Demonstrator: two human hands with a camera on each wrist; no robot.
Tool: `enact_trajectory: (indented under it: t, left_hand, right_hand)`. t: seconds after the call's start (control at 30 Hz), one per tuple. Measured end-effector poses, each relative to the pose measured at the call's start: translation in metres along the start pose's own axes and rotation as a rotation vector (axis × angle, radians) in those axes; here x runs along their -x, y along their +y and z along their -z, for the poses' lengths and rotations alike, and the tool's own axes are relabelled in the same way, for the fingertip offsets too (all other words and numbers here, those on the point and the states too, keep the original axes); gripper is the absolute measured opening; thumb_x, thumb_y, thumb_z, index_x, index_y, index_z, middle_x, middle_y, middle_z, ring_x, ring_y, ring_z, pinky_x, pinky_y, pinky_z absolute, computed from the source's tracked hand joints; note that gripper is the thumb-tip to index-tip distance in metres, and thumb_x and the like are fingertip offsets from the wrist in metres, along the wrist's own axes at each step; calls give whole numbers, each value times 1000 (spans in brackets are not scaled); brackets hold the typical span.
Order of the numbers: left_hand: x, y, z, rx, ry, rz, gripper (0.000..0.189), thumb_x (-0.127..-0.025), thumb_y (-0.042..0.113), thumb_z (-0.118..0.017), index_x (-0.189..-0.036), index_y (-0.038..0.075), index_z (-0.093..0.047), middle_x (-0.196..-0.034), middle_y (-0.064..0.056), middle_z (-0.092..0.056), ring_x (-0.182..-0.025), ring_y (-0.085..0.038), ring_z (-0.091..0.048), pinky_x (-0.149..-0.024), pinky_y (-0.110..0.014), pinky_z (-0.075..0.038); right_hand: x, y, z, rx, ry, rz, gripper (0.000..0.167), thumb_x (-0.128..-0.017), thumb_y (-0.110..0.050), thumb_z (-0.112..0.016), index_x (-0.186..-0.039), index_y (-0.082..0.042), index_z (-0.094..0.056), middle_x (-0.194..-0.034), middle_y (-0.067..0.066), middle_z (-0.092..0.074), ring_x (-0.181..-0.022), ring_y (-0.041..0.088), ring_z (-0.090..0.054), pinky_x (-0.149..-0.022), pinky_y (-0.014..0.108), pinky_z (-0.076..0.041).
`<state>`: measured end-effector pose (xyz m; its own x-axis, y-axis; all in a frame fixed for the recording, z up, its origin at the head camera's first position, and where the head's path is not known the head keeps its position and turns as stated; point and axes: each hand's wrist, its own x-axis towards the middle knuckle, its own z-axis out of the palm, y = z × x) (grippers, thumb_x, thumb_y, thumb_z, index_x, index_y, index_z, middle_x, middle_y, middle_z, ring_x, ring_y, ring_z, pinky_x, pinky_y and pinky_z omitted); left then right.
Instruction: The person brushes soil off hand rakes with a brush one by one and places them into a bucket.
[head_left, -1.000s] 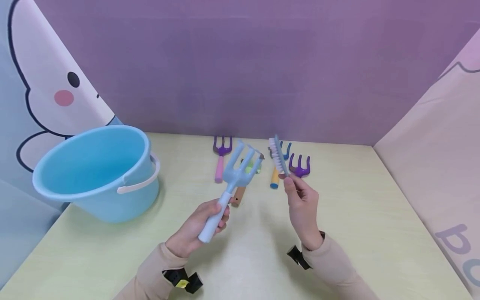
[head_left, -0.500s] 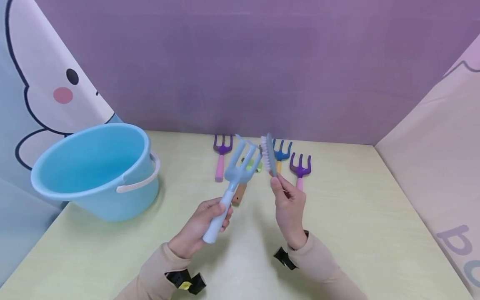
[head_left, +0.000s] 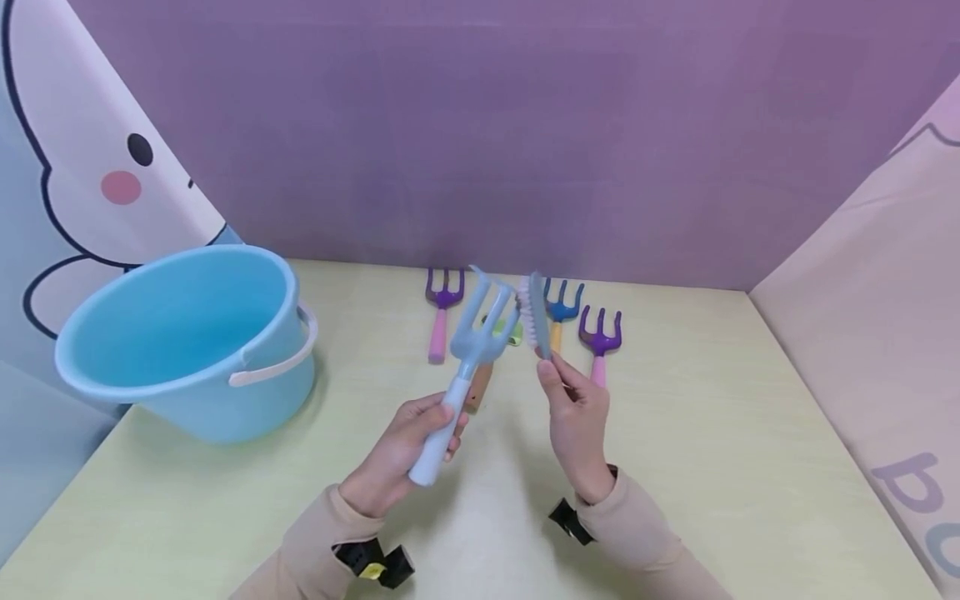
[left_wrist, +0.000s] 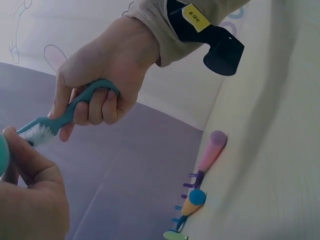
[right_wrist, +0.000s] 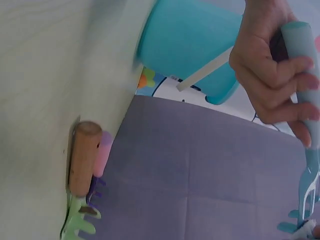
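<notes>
My left hand (head_left: 401, 446) grips the white handle of a light blue hand fork (head_left: 480, 337), its three tines pointing up and away. In my right hand (head_left: 581, 425) is a blue-grey brush (head_left: 537, 312) with white bristles (left_wrist: 37, 134), which face the fork. The bristles lie right at the fork's right tine. From the left wrist view, the right fingers curl round the brush's handle (left_wrist: 82, 100). The right wrist view has the left fingers wrapped about the fork's handle (right_wrist: 302, 60). Both tools are held above the table (head_left: 712, 450).
Behind the hands lie a purple fork with a pink handle (head_left: 438, 329), a green fork with a wooden handle (head_left: 478, 390), a blue fork with a yellow handle (head_left: 561, 310) and another purple fork (head_left: 600, 337). A blue bucket (head_left: 232, 400) stands at the left.
My right hand has moved left with the brush, bringing its bristles up to the fork's tines. The left hand has shifted slightly right, still gripping the fork.
</notes>
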<state>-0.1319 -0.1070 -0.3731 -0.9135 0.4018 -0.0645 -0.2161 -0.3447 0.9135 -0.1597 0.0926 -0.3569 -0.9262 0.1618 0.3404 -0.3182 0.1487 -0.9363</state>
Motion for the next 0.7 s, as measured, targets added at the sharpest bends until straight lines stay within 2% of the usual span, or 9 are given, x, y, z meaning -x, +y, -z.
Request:
enact_trajectory:
  t: [0.07, 0.1, 0.23, 0.3, 0.43, 0.5, 0.6, 0.63, 0.7]
  left_hand:
    - [0, 2, 2, -32, 13, 15, 22, -91, 23, -52, -110, 18, -63, -81, 9, -58, -66, -4, -51, -61, -17, -43]
    - [0, 3, 4, -54, 23, 22, 26, -91, 23, -52, -114, 15, -61, -81, 9, -58, -66, -4, -51, -61, -18, -43]
    - [0, 6, 10, -187, 74, 53, 42, -90, 18, -51, -128, -1, -50, -81, 7, -59, -66, -7, -51, -62, -20, -42]
    - [1, 7, 12, -250, 97, 59, 44, -90, 16, -51, -128, -6, -48, -81, 6, -59, -65, -9, -51, -63, -22, -43]
    - [2, 8, 13, -311, 108, 46, 44, -88, 14, -53, -126, -9, -48, -83, 5, -61, -66, -10, -52, -64, -23, -44]
    - [1, 8, 13, -323, 113, 31, 44, -88, 14, -55, -124, -10, -50, -85, 4, -61, -67, -11, -52, -65, -24, -46]
    - [1, 8, 14, -341, 126, 21, 43, -87, 14, -56, -123, -9, -51, -85, 3, -61, -69, -12, -52, -67, -26, -47]
    - [0, 8, 14, -343, 130, 21, 42, -88, 15, -56, -123, -8, -52, -85, 3, -61, -69, -12, -52, -67, -27, -47]
    - [0, 8, 15, -342, 131, 25, 42, -88, 15, -55, -124, -8, -51, -85, 3, -61, -68, -12, -52, -66, -27, -46]
  right_hand:
    - [-4, -1, 4, 23, -19, -1, 24, -89, -10, -57, -110, 1, -64, -73, 12, -64, -49, 2, -30, -46, 20, -29]
    - [-6, -2, 6, 39, -32, -3, 23, -89, -10, -57, -108, 1, -65, -73, 12, -64, -49, 3, -29, -46, 20, -29]
    - [-13, -6, 15, 104, -97, -54, 23, -90, -12, -57, -106, 0, -67, -58, -1, -50, -48, 5, -24, -45, 21, -25]
    - [-15, -7, 18, 129, -129, -82, 23, -90, -13, -57, -107, -1, -67, -56, -1, -45, -49, 6, -24, -47, 21, -25]
    - [-19, -8, 21, 163, -165, -99, 24, -91, -15, -56, -107, -1, -67, -73, 8, -62, -54, 8, -26, -52, 21, -27]
    - [-22, -8, 22, 178, -180, -95, 25, -91, -17, -56, -108, -1, -67, -67, 9, -59, -55, 8, -26, -54, 22, -28]
    - [-26, -9, 25, 173, -219, -106, 28, -92, -21, -55, -109, -2, -66, -51, 0, -39, -51, 8, -24, -53, 23, -28]
    - [-27, -9, 26, 152, -235, -123, 29, -92, -23, -55, -109, -2, -66, -49, -2, -30, -49, 8, -22, -50, 23, -26]
    - [-29, -9, 28, 77, -276, -173, 32, -92, -25, -54, -109, -1, -66, -48, -5, -24, -45, 7, -20, -46, 22, -23]
